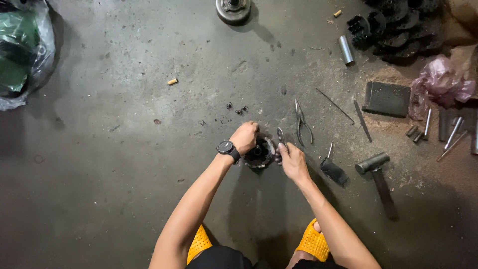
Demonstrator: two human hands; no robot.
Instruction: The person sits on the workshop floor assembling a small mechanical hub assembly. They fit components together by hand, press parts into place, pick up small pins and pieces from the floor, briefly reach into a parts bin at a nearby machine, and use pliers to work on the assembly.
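Dull grey concrete floor (124, 164), stained darker in patches, sandy brown towards the right edge. Black wristwatch (228, 149) on the left wrist. Dark, greasy black-grey round metal part (260, 153) under the left hand (245, 137). Silvery steel tool (280, 135) in the right hand (293, 162). Bright yellow perforated sandals (313, 243), dotted with small holes. Grey steel pliers (301, 121). Grey-headed hammer (376, 172) with dark handle. Shiny silver tube (346, 50). Charcoal ribbed block (387, 98). Pale pink crumpled plastic bag (443, 79). Green contents inside a clear, glossy bag (22, 50). Small tan cigarette butt (172, 81).
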